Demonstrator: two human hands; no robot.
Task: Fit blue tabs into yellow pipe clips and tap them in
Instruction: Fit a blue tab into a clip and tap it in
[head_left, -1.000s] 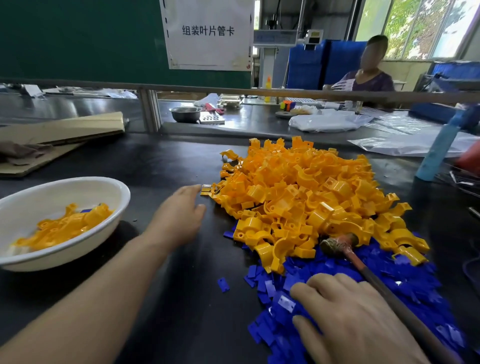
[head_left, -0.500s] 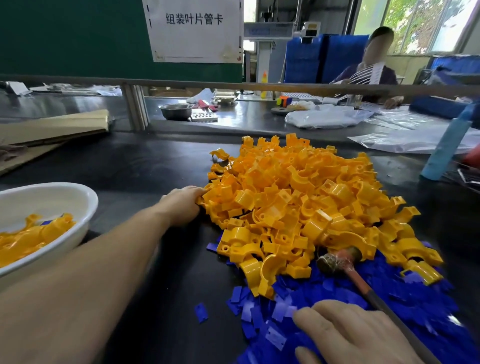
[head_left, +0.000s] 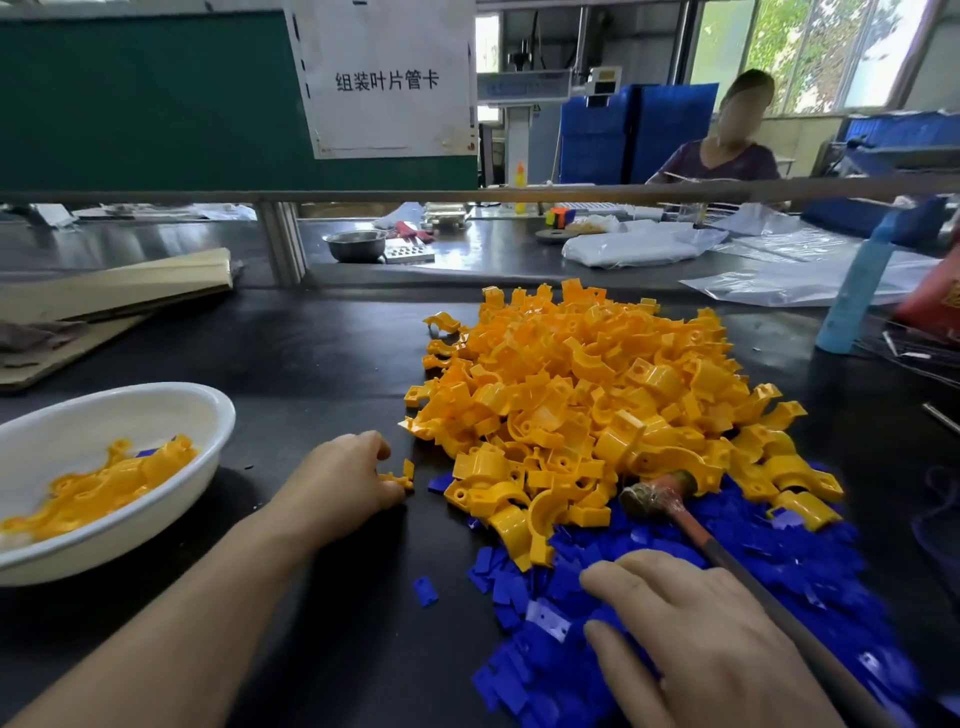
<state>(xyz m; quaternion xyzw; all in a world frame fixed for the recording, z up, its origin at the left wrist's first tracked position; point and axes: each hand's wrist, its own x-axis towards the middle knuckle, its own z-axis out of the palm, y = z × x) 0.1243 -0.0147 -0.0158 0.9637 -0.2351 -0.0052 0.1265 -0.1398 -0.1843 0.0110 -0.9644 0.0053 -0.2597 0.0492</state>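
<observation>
Your left hand (head_left: 343, 483) had pulled back from the clip pile (head_left: 597, 389) vs. half a sec earlier, when it touched the pile's left edge. It sat just beside the pile on the black table (head_left: 311, 353), fingers curled in, w/ fingertips and thumb pinching one yellow clip (head_left: 400, 475) low over the table. A sec earlier that hand was open and empty. Your right hand (head_left: 701, 639) hadn't shifted much: fingers loose and nearly straight, lying on top of the blue tabs (head_left: 779, 551); thumb hidden. The hammer (head_left: 660, 493) lay as before, head against the pile's near edge, handle running along the right hand's outer side. Bowl (head_left: 208, 415) at left held a few done pcs.
</observation>
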